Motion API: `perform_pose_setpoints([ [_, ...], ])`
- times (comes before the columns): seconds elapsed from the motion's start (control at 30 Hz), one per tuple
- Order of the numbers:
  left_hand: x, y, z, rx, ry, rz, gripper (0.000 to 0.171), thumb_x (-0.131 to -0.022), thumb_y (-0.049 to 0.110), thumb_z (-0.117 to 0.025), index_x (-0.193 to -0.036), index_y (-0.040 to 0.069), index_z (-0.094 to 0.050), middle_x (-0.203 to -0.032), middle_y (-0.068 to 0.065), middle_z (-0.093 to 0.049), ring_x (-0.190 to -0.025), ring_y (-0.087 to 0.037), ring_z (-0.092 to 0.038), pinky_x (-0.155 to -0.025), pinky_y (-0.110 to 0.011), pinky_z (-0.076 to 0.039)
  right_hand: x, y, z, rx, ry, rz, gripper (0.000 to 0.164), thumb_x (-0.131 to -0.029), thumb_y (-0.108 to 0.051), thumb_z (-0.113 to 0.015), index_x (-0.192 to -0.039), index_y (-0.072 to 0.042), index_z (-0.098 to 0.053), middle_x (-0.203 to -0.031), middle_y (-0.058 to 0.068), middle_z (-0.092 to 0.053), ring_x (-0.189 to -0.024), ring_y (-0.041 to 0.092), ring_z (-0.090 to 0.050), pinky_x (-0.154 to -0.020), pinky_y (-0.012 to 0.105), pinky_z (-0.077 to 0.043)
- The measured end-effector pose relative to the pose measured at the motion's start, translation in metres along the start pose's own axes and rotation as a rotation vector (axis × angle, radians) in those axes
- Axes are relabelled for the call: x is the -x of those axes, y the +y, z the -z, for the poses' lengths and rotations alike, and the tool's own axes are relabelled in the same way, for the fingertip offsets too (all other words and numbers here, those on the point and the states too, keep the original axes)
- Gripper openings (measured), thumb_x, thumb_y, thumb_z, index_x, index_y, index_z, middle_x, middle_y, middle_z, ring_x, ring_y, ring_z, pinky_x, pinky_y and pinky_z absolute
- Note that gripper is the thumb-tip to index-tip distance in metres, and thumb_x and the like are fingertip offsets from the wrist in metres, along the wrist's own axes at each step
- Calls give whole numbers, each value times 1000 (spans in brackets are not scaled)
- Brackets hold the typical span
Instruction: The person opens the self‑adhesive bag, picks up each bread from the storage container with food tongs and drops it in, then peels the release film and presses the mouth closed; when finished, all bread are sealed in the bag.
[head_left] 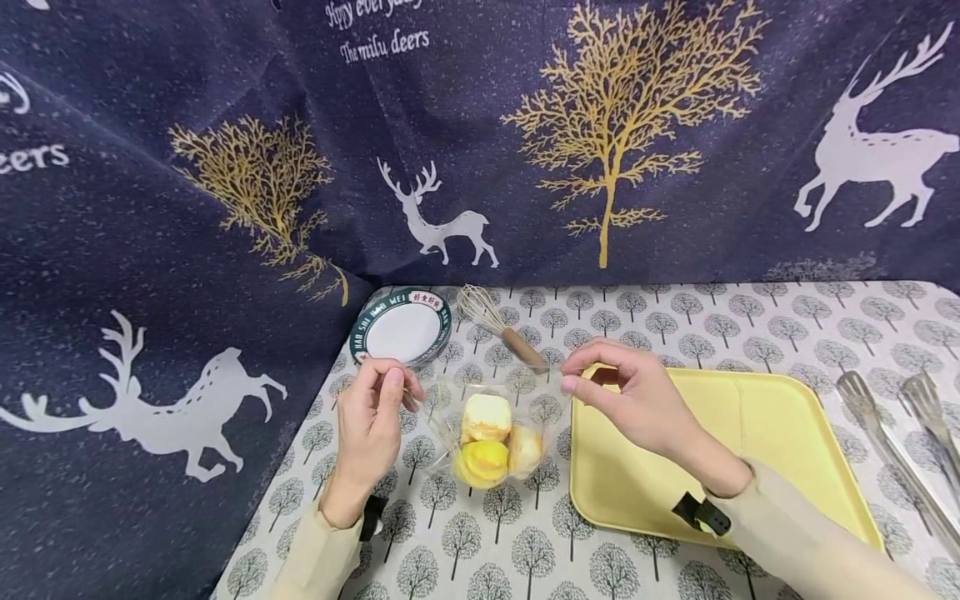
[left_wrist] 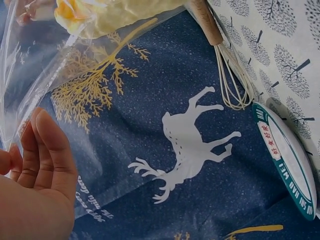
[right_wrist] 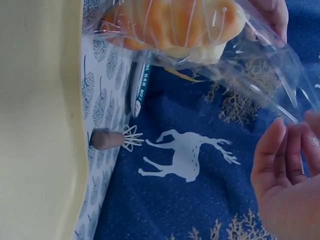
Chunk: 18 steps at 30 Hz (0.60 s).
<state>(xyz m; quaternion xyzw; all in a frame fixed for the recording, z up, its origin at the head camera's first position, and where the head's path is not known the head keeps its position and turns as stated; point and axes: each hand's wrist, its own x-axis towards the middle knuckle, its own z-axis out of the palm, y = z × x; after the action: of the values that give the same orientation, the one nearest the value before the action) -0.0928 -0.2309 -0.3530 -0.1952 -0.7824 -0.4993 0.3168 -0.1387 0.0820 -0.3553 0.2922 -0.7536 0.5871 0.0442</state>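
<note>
Between my two hands hangs a clear plastic bag with bread pieces in it. Inside are a pale square bun, a yellow roll and a browned bun. My left hand pinches the bag's left edge between thumb and fingers. On the other side my right hand pinches the right edge. The right wrist view shows a bread piece with white stripes of icing through the film. In the left wrist view, the left fingers curl against the plastic.
To the right lies a yellow tray, partly under my right forearm. A green-rimmed plate stands at the back left, beside a whisk with a wooden handle. Metal utensils lie at the far right. A dark printed cloth hangs behind.
</note>
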Motion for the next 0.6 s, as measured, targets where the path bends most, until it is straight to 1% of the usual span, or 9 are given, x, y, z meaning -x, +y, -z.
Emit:
perform_pose_setpoints([
  [0.1,1,-1,2,17,-4,-10,16,-101,-5,-44,-91,-6,-56,-72,-14,-65,-58,-16,-61,-56,-23,-53,-1,2,0,-9,-27,27,20,-86,-4,-75,-104,-13,-72,-101,-2,-71,-85,9,-66,-73,24,-58],
  [0.17,1,-2,2,24,-5,-11,16,-101,-5,-43,-92,-6,-56,-72,-13,-65,-57,-16,-60,-56,-23,-53,-1,3,0,9,-32,44,20,-86,-5,-75,-103,-14,-73,-100,0,-72,-87,8,-66,-73,24,-58],
  [0.27,1,-2,2,46,-8,-9,17,-102,-5,-42,-92,-6,-55,-72,-14,-65,-57,-16,-60,-56,-23,-53,-2,5,-1,38,-22,65,14,-87,-5,-74,-97,-16,-75,-96,1,-73,-81,7,-65,-68,23,-57],
  [0.4,2,-4,1,86,-14,-24,16,-101,-6,-40,-93,-9,-54,-71,-15,-64,-58,-15,-60,-56,-24,-53,-4,6,-1,43,-9,78,14,-87,-4,-73,-93,-16,-76,-93,1,-74,-73,6,-63,-63,23,-54],
  [0.47,5,-5,1,112,-26,-34,10,-99,-9,-43,-96,-10,-53,-73,-15,-65,-62,-13,-61,-58,-23,-53,-4,7,-1,34,-8,71,14,-87,-4,-73,-93,-16,-76,-94,1,-74,-74,6,-63,-63,23,-55],
  [0.53,8,-6,1,123,-40,-34,5,-94,-12,-49,-98,-11,-53,-77,-9,-66,-67,-9,-63,-62,-21,-53,-4,6,-1,24,-7,55,12,-88,-4,-72,-92,-15,-75,-94,3,-73,-74,5,-64,-63,23,-55],
  [0.6,12,-6,0,122,-55,-16,12,-88,-13,-57,-100,-10,-54,-82,-2,-67,-74,-4,-64,-67,-19,-54,-4,6,-1,15,-9,38,9,-89,-5,-72,-92,-13,-74,-95,5,-73,-75,5,-64,-63,23,-56],
])
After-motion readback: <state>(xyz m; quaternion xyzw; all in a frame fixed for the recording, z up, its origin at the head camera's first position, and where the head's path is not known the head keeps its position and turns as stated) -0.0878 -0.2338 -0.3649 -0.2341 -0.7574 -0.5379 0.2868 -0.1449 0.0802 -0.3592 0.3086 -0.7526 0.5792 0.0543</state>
